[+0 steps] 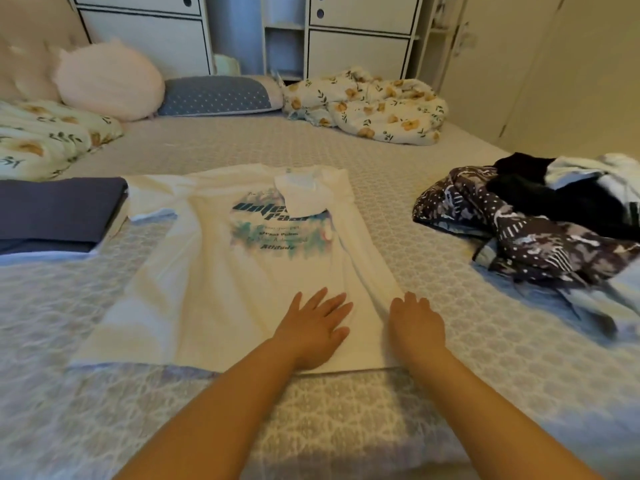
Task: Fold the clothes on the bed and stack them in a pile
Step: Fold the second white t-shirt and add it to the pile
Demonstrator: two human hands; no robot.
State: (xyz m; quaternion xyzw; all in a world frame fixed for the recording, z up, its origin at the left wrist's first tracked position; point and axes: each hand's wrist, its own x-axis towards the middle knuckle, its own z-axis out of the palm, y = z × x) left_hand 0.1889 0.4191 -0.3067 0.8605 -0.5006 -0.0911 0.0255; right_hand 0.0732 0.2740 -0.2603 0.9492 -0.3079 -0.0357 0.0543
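A: Where is the white cotton T-shirt with the teal printed graphic (242, 265)?

B: Spread face up in the middle of the patterned grey bed (433, 216), collar at the far end and hem at the near end, so its long axis runs near to far. Its right side is already folded in over the body, the sleeve lying across the print.

A: And the hands?

B: Both are at the near hem. The left hand (317, 327) lies flat on the cloth, fingers spread apart, clamped on nothing. The right hand (415, 323) rests on the folded right edge, fingers curled; whether its grip pinches the fabric I cannot tell.

A: The next fold?

B: Probably the unfolded left side, which lies left of both hands, the left hand nearer.

A: Any writing?

B: "Attitude" is readable; the large teal words are partly covered. The folded dark navy pile (59, 213) sits far left, the loose heap of dark patterned clothes (526, 223) right.
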